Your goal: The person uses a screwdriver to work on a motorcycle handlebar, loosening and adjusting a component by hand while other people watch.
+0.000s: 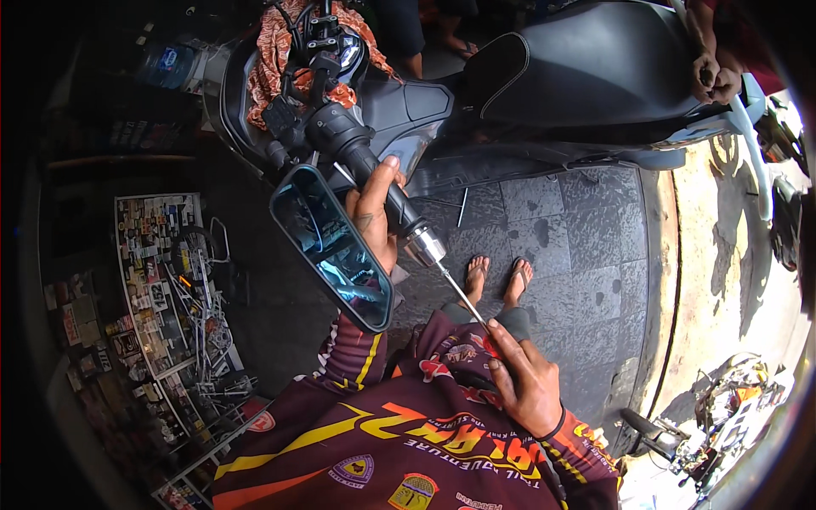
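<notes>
A black handlebar grip (391,202) of a scooter runs down toward me, with a silver bar end (426,245) at its tip. My left hand (374,211) is closed round the grip, partly hidden behind the angled mirror (331,246). My right hand (521,374) is closed on the handle end of a long screwdriver (463,297), whose thin shaft reaches the bar end. A printed orange cloth (270,55) lies draped over the handlebar centre and its controls.
The scooter seat (578,59) spans the top. Another person's hands (714,76) rest near its rear. A metal T-handle tool (462,206) lies on dark tiles by my feet. A sticker-covered toolbox (157,280) stands left, and another motorbike (722,408) stands lower right.
</notes>
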`<act>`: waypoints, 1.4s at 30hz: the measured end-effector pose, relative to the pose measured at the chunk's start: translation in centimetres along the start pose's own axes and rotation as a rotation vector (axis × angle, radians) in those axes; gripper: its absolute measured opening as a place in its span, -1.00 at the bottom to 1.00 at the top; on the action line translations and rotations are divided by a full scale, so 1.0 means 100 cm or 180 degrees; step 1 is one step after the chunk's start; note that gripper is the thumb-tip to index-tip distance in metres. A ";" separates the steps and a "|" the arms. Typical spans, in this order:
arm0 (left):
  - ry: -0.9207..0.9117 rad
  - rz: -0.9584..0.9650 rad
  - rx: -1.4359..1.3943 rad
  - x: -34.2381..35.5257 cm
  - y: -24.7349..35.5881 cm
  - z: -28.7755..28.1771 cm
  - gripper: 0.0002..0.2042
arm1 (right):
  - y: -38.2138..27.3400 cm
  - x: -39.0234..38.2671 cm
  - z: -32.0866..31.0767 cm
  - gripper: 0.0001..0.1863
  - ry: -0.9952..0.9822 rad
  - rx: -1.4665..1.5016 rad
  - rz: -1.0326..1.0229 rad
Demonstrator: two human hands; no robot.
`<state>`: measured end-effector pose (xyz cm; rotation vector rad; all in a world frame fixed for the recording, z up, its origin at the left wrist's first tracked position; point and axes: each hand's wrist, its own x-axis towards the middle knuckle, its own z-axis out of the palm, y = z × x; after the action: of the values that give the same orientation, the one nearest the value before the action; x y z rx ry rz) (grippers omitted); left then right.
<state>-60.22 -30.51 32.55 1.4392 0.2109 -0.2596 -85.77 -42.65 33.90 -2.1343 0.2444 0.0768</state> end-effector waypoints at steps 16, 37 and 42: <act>-0.0497 -0.0401 -0.0884 -0.012 0.003 -0.004 -0.78 | 0.037 0.011 0.003 -0.57 -0.1562 0.3219 0.0899; -0.1967 -0.0773 -0.0442 -0.140 -0.061 -0.025 -0.51 | 0.031 0.012 0.019 -0.70 -0.1419 0.4667 0.1281; -0.1716 -0.0734 -0.0161 -0.144 -0.070 -0.020 -0.67 | 0.024 0.006 0.007 -0.64 -0.0756 0.3610 0.1459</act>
<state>-76.08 -28.60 29.96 1.2454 -0.0593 -0.8110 -85.65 -43.39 31.41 -0.9074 0.4889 0.3610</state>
